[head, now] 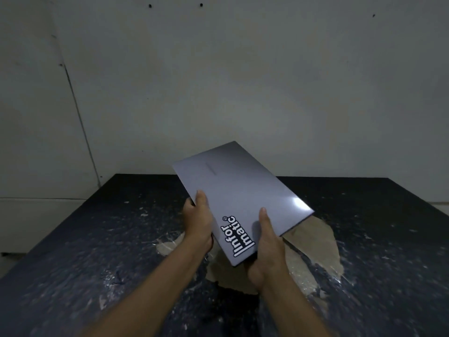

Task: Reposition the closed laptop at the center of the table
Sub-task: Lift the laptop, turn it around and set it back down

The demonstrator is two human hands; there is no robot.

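The closed grey laptop (239,190) carries a white "informatic" sticker near its closest corner. It is held in the air above the dark table (97,239), tilted with its far end raised. My left hand (198,223) grips its left edge, thumb on the lid. At the near right edge my right hand (266,249) holds it, thumb on top and fingers hidden beneath. Both forearms reach in from the bottom of the view.
The table's dark top is scuffed and speckled, with a large patch of bare tan surface (311,254) worn through under the laptop. A pale wall (218,81) stands directly behind the table's far edge. A low white ledge (36,222) lies at the left.
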